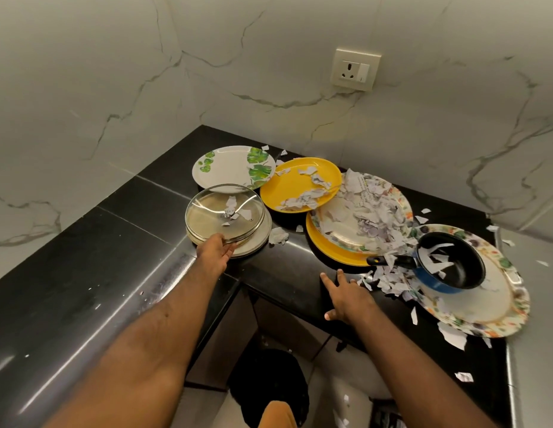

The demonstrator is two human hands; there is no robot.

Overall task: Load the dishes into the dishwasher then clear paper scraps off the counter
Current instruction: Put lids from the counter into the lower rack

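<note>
1. The left hand (215, 251) pinches the near rim of a glass lid (225, 216). The lid sits on stacked steel plates (256, 239) at the left of the black counter (114, 242).
2. Lift the lid level and slowly (a few paper scraps (232, 200) lie on or under the glass and could slide off).
3. The right hand (346, 296) is spread, fingers straight, at the counter's near edge. It could steady the steel plates.
4. A yellow plate (300, 183) and a small pan (448, 264) wait to the right, littered with scraps. No dishwasher is in view.
</note>
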